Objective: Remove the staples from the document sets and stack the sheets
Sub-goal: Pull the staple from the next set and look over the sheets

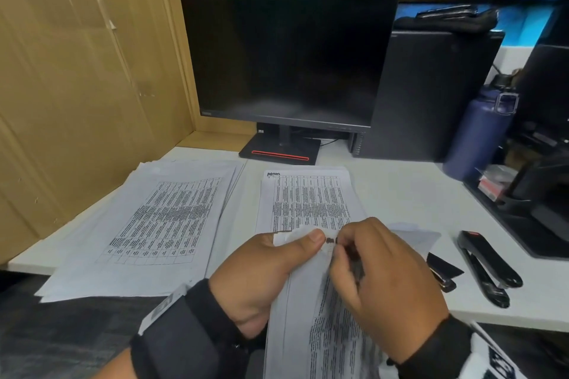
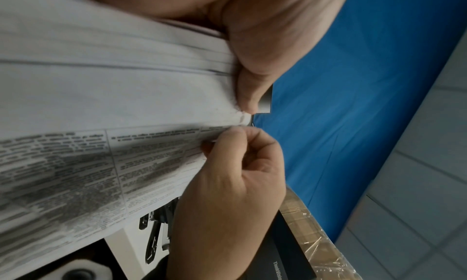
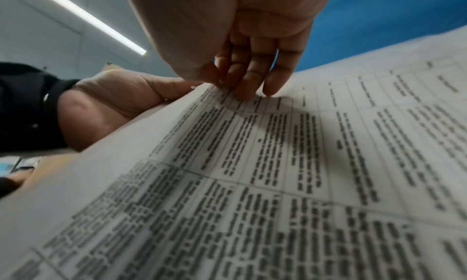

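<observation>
Head view hides the staple itself behind both hands: the left hand grips the document set at its top corner above the table edge, the right hand pinches a dark staple remover, mostly concealed.

The stapled corner of the held document set is lying hidden between the left hand and the right hand; whether a staple is sitting there cannot be told. A dark object in the right hand's curled fingers is showing only in part. The set's lower end is running off the head view's bottom edge. Its print is blurring beyond reading in every view. The black stapler on the surface is appearing only partly behind the right hand in the left wrist view.
</observation>
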`<state>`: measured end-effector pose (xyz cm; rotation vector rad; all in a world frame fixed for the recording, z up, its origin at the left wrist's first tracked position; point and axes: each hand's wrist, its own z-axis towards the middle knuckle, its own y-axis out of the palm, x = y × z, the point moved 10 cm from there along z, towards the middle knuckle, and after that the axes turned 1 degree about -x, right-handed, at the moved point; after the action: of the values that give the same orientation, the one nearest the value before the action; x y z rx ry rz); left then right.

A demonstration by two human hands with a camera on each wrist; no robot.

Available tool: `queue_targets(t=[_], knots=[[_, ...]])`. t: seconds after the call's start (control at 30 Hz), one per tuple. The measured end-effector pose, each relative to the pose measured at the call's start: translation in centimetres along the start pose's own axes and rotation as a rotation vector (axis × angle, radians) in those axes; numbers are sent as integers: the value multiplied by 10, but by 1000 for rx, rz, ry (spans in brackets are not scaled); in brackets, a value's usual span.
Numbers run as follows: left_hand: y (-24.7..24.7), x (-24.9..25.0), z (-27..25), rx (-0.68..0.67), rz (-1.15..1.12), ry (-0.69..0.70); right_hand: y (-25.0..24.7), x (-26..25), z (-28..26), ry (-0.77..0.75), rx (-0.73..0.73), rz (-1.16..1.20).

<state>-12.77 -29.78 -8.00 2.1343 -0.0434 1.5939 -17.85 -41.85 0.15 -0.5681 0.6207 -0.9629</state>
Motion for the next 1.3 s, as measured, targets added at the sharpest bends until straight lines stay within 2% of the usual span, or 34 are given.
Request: queue_targets(t=[0.13, 0.3, 0.4, 0.5, 0.6, 0.7, 0.77, 0.83, 0.9, 0.97, 1.13, 1.3], knots=[[0, 0, 1, -11, -2, -16, 4, -3, 2, -56, -21, -71], [0, -5, 3, -19, 8, -10, 11, 3, -2, -26, -25, -20], [0, -7, 4, -16, 19, 17, 12, 7, -4, 68, 7, 46], [2, -3, 3, -5, 55, 63, 11, 14, -6, 231, 34, 96], [5, 4, 1, -4, 88, 117, 17, 21, -7, 393, -19, 235], [2, 11, 0, 13, 97, 148, 20, 27, -5, 492, -66, 447], [-2, 15, 1, 26, 74, 144, 15, 25, -2, 441, -69, 480], [-6, 18, 2, 26, 63, 135, -3, 12, 6, 229, 3, 307], [-7, 19, 2, 31, 68, 133, -7, -5, 8, -11, 9, 100], [-6, 16, 2, 31, 68, 123, -3, -9, 6, -115, -6, -17], [-4, 13, 3, 29, 67, 103, -8, -11, 1, -145, 53, -99], [-2, 15, 1, 23, 129, 131, -5, -10, 4, -72, 28, -186]])
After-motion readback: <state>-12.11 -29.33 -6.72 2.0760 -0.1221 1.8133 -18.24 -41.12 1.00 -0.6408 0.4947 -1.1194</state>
